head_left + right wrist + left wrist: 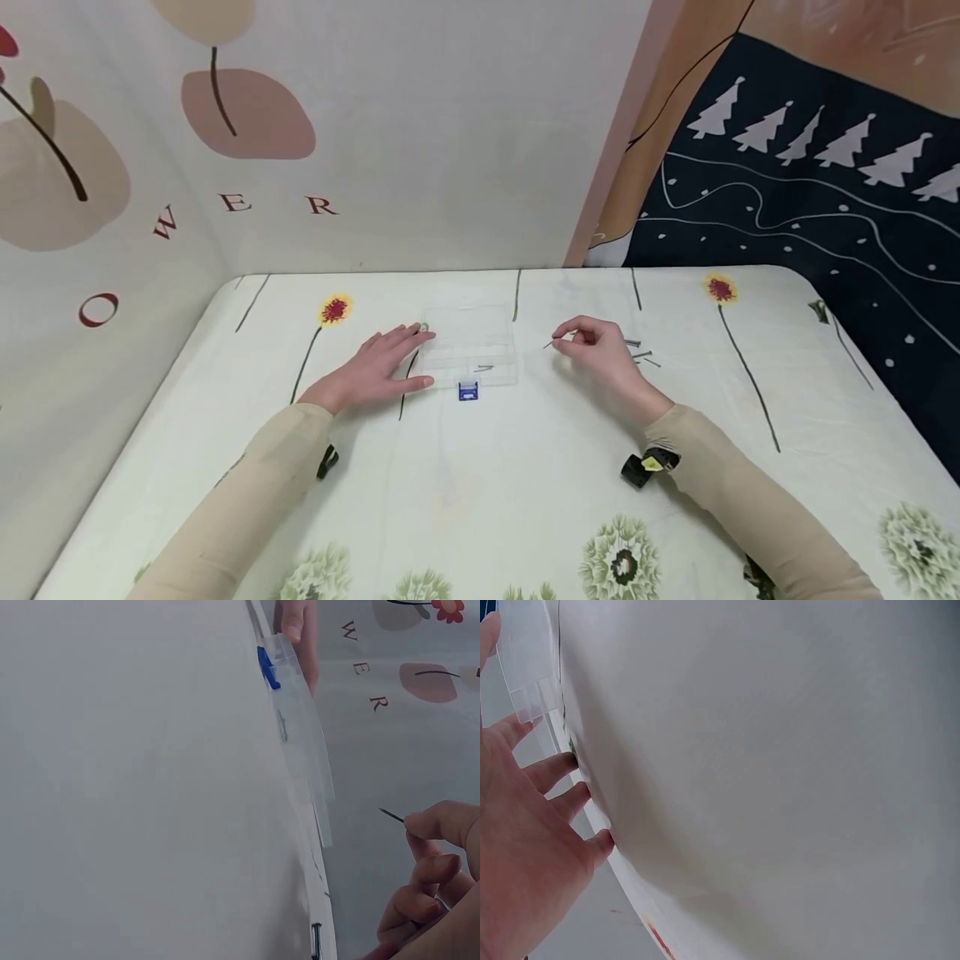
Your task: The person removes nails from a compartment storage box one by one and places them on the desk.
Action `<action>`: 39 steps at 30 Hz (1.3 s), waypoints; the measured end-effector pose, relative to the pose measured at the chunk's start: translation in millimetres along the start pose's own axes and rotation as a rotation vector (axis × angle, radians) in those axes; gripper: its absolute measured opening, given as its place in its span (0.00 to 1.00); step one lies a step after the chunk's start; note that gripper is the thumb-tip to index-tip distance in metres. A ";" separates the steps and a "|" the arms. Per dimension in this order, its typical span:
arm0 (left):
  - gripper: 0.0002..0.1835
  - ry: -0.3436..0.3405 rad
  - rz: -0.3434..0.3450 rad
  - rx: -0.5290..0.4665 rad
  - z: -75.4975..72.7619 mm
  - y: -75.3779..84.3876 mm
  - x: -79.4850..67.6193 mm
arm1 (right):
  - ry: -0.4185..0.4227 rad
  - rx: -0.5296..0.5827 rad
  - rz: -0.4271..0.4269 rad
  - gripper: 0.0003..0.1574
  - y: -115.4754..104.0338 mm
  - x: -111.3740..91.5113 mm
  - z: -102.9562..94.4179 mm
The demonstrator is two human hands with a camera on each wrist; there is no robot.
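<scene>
A clear plastic compartment box (507, 377) with a blue latch (468, 391) lies on the table, its lid raised toward the back. In a front compartment are a few thin nails (483, 368). My left hand (371, 367) has its fingers spread and straight, with the thumb and fingertips at the box's left edge. To the right of the box, my right hand (606, 358) pinches a thin dark nail (391, 816) between thumb and forefinger. Its point sticks out toward the box, above the tabletop. The hand's other fingers are bent.
Several loose nails (642, 356) lie on the table just right of my right hand, partly hidden behind it. A white flower-print cloth (517, 475) covers the table. Behind stands a pale printed curtain (450, 167), with a dark tree-pattern cloth (787, 192) at the right.
</scene>
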State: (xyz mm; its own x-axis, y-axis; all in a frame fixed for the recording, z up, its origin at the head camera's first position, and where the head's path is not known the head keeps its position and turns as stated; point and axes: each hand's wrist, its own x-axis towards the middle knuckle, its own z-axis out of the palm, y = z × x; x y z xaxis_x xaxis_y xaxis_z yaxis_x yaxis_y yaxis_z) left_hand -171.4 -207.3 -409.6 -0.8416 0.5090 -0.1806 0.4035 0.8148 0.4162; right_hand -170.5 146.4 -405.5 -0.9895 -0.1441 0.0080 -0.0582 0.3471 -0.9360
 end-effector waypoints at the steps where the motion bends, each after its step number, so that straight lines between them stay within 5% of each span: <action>1: 0.42 0.002 0.002 -0.001 0.6 -0.4 0.0 | -0.003 -0.005 0.002 0.08 1.0 -0.8 -2.3; 11: 0.43 0.013 0.006 -0.002 3.4 -1.2 -1.4 | -0.019 -0.113 -0.012 0.09 10.3 -10.1 -28.6; 39: 0.42 -0.004 -0.006 0.017 -0.2 -0.5 -0.3 | 0.120 -0.198 0.006 0.14 34.3 -33.8 -95.4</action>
State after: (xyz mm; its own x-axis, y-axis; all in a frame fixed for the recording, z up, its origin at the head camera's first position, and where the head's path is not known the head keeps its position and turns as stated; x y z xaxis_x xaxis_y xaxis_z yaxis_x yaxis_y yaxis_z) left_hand -171.4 -207.9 -409.5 -0.8429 0.5047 -0.1867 0.4042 0.8228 0.3995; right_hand -151.7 251.6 -404.4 -0.9979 -0.0342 0.0557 -0.0654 0.5242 -0.8491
